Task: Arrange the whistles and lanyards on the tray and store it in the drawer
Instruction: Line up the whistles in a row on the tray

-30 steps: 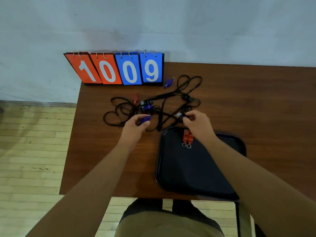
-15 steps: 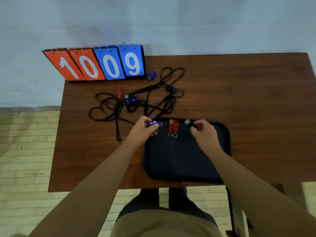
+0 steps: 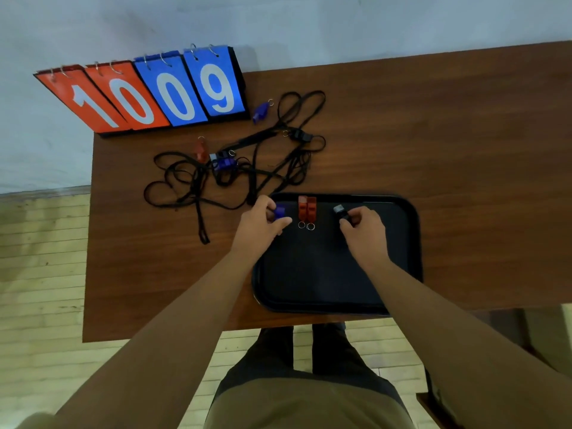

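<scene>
moved: both hands have been brought from the lanyard tangle to the far edge of the tray [image 3: 414,243], and a whistle has been carried along in each.
left hand [image 3: 263,222]: curled round a blue whistle [image 3: 280,211], which is held at the tray's far left corner, just left of the orange whistles [image 3: 307,209].
right hand [image 3: 363,233]: pinched on a black whistle [image 3: 341,211], which is held near the tray's far edge, right of the orange pair; contact with the tray cannot be told.
orange whistles: laid side by side on the tray, touching, rings toward the person.
step in hand: judged to be the setting down of both whistles. each is best laid parallel to the orange pair, ring toward the person, an even gap kept, and released only once flat.
left to do: the lanyards [image 3: 198,181] are tangled on the table [image 3: 433,134], with more whistles among and beside them. no drawer is seen.
materials: the whistles appear to be hard moulded plastic, small and wedge-shaped, with thin metal split rings. the tray is matte black, round-cornered, with a raised rim. the lanyards are limp black cord, looped. the table is dark grained wood.
</scene>
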Available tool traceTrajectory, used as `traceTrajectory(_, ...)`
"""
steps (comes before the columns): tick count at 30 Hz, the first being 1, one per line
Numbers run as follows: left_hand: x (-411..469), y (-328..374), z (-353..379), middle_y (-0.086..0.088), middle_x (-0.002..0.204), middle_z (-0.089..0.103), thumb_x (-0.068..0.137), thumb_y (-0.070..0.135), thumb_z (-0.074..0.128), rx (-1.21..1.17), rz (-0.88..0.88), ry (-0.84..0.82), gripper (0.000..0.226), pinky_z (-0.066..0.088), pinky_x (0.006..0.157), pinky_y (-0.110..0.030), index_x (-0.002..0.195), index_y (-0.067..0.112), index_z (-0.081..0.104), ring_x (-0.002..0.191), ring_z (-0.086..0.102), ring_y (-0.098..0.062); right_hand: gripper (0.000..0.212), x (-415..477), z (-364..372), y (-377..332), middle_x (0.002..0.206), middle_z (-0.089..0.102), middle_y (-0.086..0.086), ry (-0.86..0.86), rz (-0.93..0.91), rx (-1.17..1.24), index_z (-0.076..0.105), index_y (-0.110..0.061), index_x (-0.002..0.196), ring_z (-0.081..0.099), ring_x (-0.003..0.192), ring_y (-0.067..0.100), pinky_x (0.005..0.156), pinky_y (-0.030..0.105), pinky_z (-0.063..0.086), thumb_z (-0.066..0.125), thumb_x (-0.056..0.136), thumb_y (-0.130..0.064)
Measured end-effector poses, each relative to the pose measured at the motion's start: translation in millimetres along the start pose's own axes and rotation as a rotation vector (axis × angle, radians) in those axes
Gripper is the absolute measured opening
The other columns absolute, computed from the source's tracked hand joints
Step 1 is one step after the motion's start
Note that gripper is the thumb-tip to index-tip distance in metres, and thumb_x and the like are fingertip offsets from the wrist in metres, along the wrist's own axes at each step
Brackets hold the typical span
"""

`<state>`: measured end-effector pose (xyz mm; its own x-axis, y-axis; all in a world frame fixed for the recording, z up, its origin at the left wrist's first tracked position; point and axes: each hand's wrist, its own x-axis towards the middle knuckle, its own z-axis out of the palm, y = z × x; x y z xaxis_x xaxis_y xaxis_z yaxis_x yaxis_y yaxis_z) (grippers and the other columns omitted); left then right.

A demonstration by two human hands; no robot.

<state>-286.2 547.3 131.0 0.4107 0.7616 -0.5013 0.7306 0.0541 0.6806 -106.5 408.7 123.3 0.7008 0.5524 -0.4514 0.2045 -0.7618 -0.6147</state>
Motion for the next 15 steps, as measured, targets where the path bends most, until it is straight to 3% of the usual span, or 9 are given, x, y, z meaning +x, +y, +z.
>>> traceTrajectory(4, 2.8, 5.2, 8.6, 0.002, 0.091, 0.065, 0.092, 0.048, 0.065, 0.338, 0.077, 0.050, 0.035, 0.056, 0.071, -0.035, 0.107, 0.019, 0.055, 0.081, 0.063, -0.015, 0.023, 5.3, 5.0, 2.3, 0.106, 0.061, 0.003, -0.024, -0.027, -0.043, 0.060, -0.013, 0.111, 0.061, 0.097, 0.021, 0.086, 0.039, 0.055, 0.067, 0.092, -0.024)
traceTrajectory(9, 5.6, 8.3, 14.6, 0.001, 0.085, 0.064, 0.099, 0.057, 0.045, 0.701, 0.187, 0.073, 0.040, 0.045, 0.060, -0.034, 0.107, 0.018, 0.050, 0.076, 0.064, -0.021, 0.030, 6.4, 6.6, 3.0, 0.106, 0.059, 0.001, -0.030, -0.070, -0.088, 0.059, -0.012, 0.115, 0.060, 0.098, 0.019, 0.088, 0.039, 0.055, 0.068, 0.092, -0.029)
traceTrajectory(11, 4.4, 6.6, 13.8, 0.001, 0.089, 0.063, 0.100, 0.054, 0.043, 0.681, 0.193, 0.087, 0.038, 0.042, 0.061, -0.033, 0.109, 0.018, 0.050, 0.078, 0.063, -0.019, 0.031, 5.1, 5.9, 2.4, 0.107, 0.059, 0.000, -0.029, -0.086, -0.077, 0.058, -0.013, 0.116, 0.060, 0.098, 0.017, 0.087, 0.037, 0.055, 0.068, 0.093, -0.030)
traceTrajectory(15, 2.7, -8.5, 11.1, 0.000, 0.114, 0.058, 0.098, 0.042, 0.056, 0.536, 0.256, 0.032, 0.037, 0.055, 0.070, -0.035, 0.126, 0.020, 0.048, 0.086, 0.063, -0.016, 0.026, 1.8, 4.9, 2.9, 0.110, 0.055, -0.002, -0.028, -0.174, -0.101, 0.055, -0.018, 0.119, 0.056, 0.097, 0.015, 0.081, 0.033, 0.052, 0.064, 0.096, -0.025)
